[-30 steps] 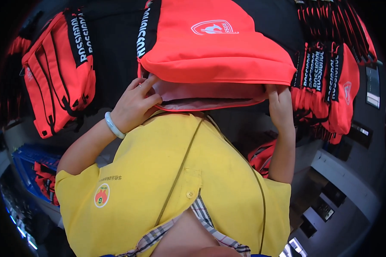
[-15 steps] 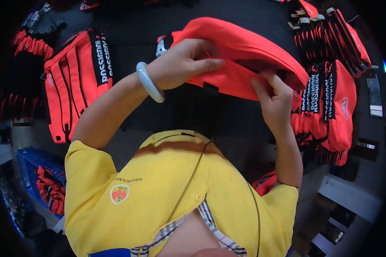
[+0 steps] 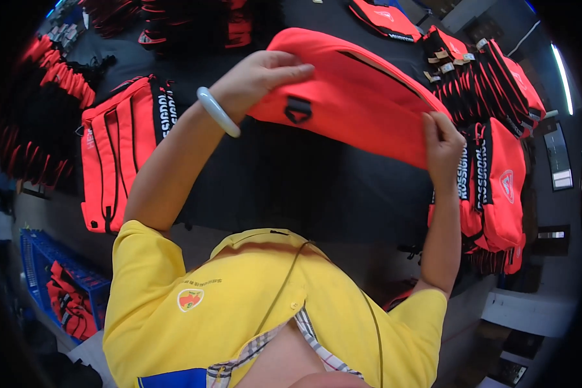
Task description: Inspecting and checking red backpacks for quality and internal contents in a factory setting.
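Note:
A bright red-orange bag (image 3: 355,107) is stretched out between my two hands over the dark table. Its long, dark zipped slit runs along the upper right part, and a black tab (image 3: 298,110) with a loop hangs on its near face. My left hand (image 3: 265,77), with a pale bangle at the wrist, grips the bag's left end, thumb on top. At the right end, my right hand (image 3: 443,147) pinches the edge between thumb and bent fingers. The bag's underside and the fingertips beneath it are hidden.
A similar red bag (image 3: 113,155) with black straps lies on the left. Stacked red and black bags (image 3: 498,187) stand at the right, with more (image 3: 491,84) behind them. A blue crate (image 3: 58,258) with red pieces sits low on the left. Dark table (image 3: 271,187) lies beneath my hands.
The bag is pulled flatter and its opening has narrowed. Its near face now shows more, including the black tab. My right hand has moved right and slightly down, from the opening to the end.

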